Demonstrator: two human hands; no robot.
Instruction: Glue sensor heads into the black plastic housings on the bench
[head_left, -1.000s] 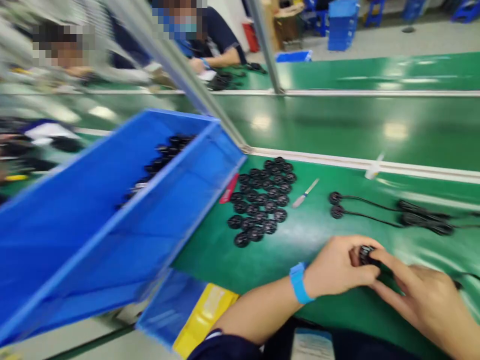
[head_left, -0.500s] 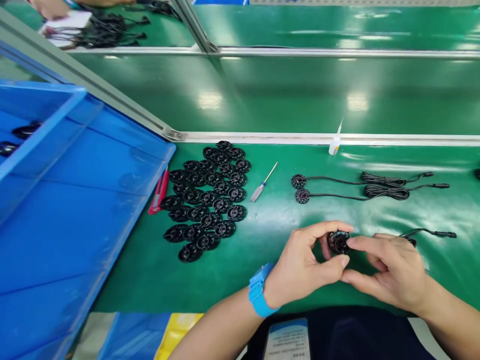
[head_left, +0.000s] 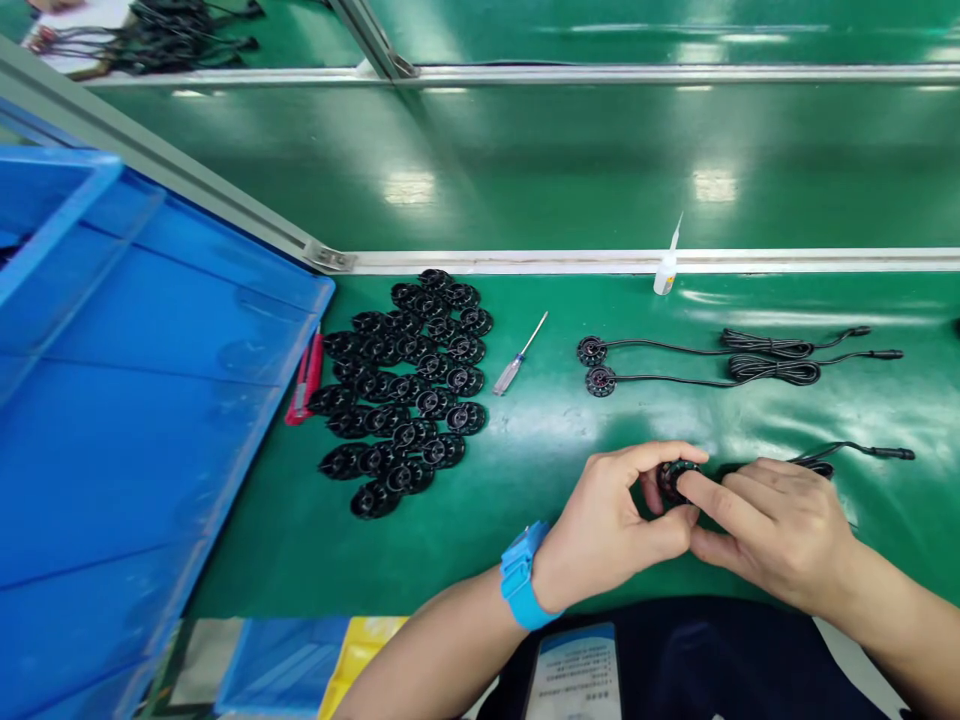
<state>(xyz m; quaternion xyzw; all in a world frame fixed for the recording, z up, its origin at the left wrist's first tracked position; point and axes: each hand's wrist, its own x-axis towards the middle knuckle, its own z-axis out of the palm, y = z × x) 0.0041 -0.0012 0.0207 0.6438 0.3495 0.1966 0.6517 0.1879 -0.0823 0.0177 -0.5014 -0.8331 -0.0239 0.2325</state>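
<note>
Nearest, a printed card [head_left: 574, 670] lies at the bench edge above a dark lap; a blue wristband [head_left: 523, 575] sits on the left wrist. Just beyond, both hands meet over the green mat [head_left: 525, 480]; the left hand [head_left: 615, 525] pinches a disc [head_left: 673, 474] between thumb and forefinger, and the right hand [head_left: 772, 530] grips the same disc from the other side, forefinger laid across its face. A cable [head_left: 855, 452] runs rightward from under the right hand to a plug on the mat; whether it is already joined to the disc is hidden by the fingers. The step looks like seating or pressing the disc together with its cable end; the next move calls for steady, even finger pressure and keeping the disc square between both grips.

Farther out, a pile of discs [head_left: 409, 390] lies to the left, with a red cutter [head_left: 304, 378] beside it and a screwdriver [head_left: 519, 357] on its right; two cabled discs [head_left: 596, 365] lie with coiled leads [head_left: 772, 360] to the right. A glue bottle [head_left: 665, 272] stands at the rail; a blue bin [head_left: 150, 400] fills the left; past the rail a belt [head_left: 562, 170], and far off more cables [head_left: 172, 40].
</note>
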